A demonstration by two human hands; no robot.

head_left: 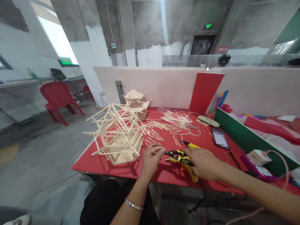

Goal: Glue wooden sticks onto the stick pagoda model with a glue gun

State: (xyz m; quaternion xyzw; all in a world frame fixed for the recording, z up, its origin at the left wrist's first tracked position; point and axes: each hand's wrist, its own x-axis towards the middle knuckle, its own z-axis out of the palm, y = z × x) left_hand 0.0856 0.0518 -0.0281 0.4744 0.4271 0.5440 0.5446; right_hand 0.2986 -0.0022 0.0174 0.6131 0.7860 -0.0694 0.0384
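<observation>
My right hand (199,161) is wrapped round the handles of black and yellow pliers (175,154), whose jaws point left. At the tip of the jaws, my left hand (152,154) is closed in a pinch; what its fingers hold is too small to make out. Below the pliers lies a yellow glue gun (192,173) with its nozzle to the left. A large open frame of wooden sticks (119,137) stands on the red table (150,173), left of my left hand. Behind the frame is a smaller wooden pavilion model (134,101) with a pointed roof.
Loose sticks (161,126) and a clear plastic bag (175,117) lie beyond my hands. A yellow cutter (193,145), a phone (220,138) and a power strip (260,168) are to the right, beside a green divider (253,140). Cables hang over the front edge.
</observation>
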